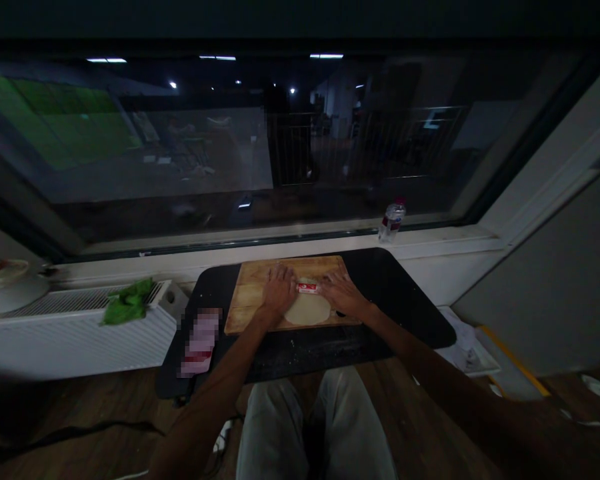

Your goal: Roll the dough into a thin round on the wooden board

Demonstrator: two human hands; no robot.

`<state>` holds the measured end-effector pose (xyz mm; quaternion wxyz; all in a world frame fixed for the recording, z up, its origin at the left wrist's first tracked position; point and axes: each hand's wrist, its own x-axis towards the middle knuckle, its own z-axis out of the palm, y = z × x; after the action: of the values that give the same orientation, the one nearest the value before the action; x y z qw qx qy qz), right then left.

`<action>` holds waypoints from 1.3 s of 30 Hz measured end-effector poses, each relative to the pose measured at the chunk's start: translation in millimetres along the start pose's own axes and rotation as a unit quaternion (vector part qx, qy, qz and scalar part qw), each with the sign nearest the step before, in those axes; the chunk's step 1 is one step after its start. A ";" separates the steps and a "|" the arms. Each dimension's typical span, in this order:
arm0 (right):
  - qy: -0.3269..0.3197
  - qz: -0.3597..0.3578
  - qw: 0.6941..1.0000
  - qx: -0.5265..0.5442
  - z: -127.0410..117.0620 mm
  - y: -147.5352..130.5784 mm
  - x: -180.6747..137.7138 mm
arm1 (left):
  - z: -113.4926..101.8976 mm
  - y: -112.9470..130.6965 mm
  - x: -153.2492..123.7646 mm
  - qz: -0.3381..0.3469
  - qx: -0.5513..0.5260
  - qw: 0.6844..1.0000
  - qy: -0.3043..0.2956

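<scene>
A flat round of pale dough (307, 311) lies on a wooden cutting board (247, 297) set on a black table (400, 293). Across the dough's far edge lies a red and white cylinder (307, 288), used like a roller. My left hand (279, 291) presses flat on its left end, fingers stretched forward. On the right end rests my right hand (343, 293), fingers also extended. Both palms cover the ends, so only the middle of the cylinder shows.
A red and white packet (199, 341) lies on the table's left side. A plastic water bottle (391, 221) stands on the window sill behind. A green cloth (127, 303) sits on the white radiator at left, beside a bowl (3, 283). My knees are under the table.
</scene>
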<state>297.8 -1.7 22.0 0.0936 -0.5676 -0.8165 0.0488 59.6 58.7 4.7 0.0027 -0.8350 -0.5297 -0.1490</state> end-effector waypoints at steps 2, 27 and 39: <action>0.023 0.020 1.000 -0.003 5.6 -3.8 4.8 | 5.8 -1.1 8.4 -0.006 -0.001 1.000 -0.004; 0.063 0.108 0.992 -0.004 28.4 30.4 67.0 | 24.4 -9.1 70.8 -0.027 0.015 0.999 -0.019; 0.052 0.118 0.992 -0.007 27.4 19.1 53.4 | 19.2 -3.3 49.7 -0.020 0.027 0.999 -0.016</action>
<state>291.6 55.7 -3.1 0.1254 -0.6623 -0.7382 0.0240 81.0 107.2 -1.7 0.0143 -0.8263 -0.5500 -0.1210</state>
